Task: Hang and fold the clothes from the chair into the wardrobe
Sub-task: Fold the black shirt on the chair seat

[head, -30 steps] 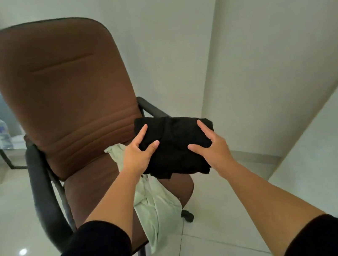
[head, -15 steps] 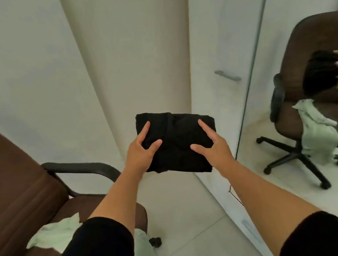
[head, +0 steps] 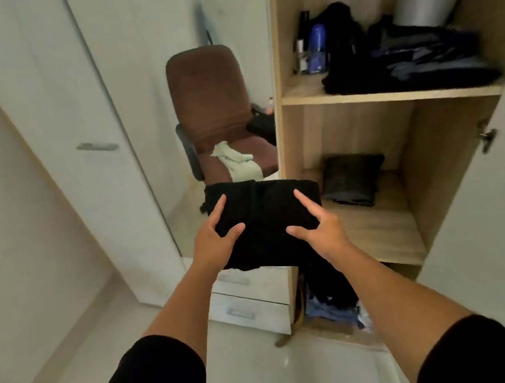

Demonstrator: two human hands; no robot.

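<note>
A folded black garment (head: pixel 266 222) is held in the air by both hands in front of the open wardrobe (head: pixel 347 130), level with its lower shelf (head: pixel 379 227). The left hand (head: pixel 213 244) is placed on its left part, the right hand (head: pixel 320 230) on its right; on each, forefinger and thumb are spread over the top of the cloth, while the other fingers are hidden beneath it. A dark folded item (head: pixel 353 180) is seen on the lower shelf, dark clothes (head: pixel 407 67) on the upper one. In the mirror, a brown chair (head: pixel 206 99) with a pale green garment (head: pixel 237 164) is reflected.
</note>
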